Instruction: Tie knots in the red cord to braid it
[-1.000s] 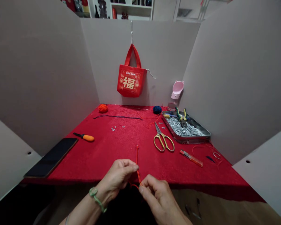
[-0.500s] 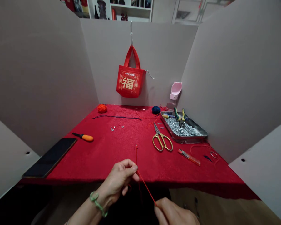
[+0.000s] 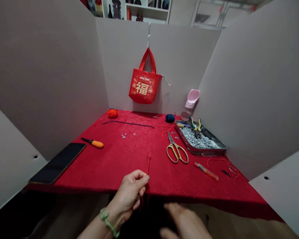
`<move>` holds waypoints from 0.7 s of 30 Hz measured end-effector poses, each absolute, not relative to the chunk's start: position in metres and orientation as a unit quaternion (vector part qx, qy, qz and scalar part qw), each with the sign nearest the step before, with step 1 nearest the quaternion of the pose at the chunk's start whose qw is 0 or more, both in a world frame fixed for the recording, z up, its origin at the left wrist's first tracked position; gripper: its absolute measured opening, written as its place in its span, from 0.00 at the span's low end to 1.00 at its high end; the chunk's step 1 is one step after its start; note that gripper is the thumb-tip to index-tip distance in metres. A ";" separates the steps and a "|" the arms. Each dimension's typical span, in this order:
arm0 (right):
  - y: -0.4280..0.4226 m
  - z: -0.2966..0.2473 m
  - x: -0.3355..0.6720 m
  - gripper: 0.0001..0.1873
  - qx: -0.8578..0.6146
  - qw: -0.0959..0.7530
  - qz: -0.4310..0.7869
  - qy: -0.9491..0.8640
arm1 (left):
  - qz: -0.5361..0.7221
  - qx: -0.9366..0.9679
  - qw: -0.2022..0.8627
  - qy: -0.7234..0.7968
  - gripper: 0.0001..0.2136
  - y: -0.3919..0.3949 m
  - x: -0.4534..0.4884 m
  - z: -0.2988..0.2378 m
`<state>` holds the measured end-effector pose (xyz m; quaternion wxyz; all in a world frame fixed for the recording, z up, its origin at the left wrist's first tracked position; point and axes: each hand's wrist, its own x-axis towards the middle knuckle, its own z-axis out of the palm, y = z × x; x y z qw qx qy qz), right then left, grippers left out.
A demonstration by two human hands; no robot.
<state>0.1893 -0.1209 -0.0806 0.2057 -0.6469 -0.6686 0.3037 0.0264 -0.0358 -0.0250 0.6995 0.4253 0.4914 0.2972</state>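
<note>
My left hand [image 3: 131, 194] pinches a thin red cord [image 3: 148, 165] between thumb and fingertips. The cord's stiff end stands up above the fingers, and a loose length hangs down below the hand. A green beaded bracelet [image 3: 107, 221] circles my left wrist. My right hand [image 3: 183, 222] is blurred at the bottom edge of the view, below the table's front edge. Its fingers are apart, and no cord shows in them.
On the red cloth-covered table [image 3: 129, 151] lie gold-handled scissors [image 3: 175, 151], a metal tray of screws [image 3: 200, 139] with green-yellow pliers [image 3: 195, 129], a dark phone [image 3: 57, 163], an orange-handled tool [image 3: 93, 143], and orange [image 3: 112, 114] and blue [image 3: 169, 118] yarn balls.
My right hand has let go of the red cord and dropped lower at the bottom edge. The cord no longer stretches between my hands, and its loose length now hangs below my left hand.
</note>
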 end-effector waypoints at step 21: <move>-0.057 -0.039 0.152 0.12 -0.454 0.421 0.694 -0.369 | 0.323 0.434 0.672 0.505 0.16 -0.043 0.028 -0.035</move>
